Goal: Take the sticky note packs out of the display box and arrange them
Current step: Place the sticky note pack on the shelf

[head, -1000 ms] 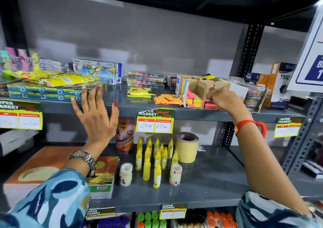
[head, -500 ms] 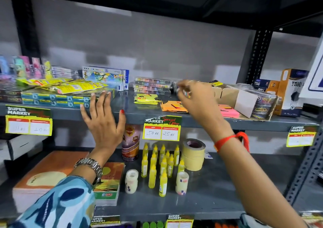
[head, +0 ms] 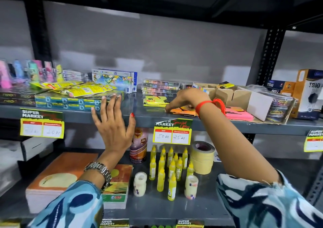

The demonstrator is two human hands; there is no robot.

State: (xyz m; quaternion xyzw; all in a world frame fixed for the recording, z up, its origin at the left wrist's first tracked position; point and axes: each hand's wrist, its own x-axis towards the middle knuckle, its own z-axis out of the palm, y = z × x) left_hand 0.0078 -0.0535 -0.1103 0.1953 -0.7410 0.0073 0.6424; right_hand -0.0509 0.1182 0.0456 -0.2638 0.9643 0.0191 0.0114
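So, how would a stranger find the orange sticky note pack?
Look at the upper grey shelf, just above the 50/25 price tag. The orange sticky note pack lies flat under the right hand, between a yellow pack and a pink pack.

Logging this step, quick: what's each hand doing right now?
Left hand: open, fingers spread, holding nothing.
Right hand: down on the orange sticky note pack; whether it grips cannot be told.
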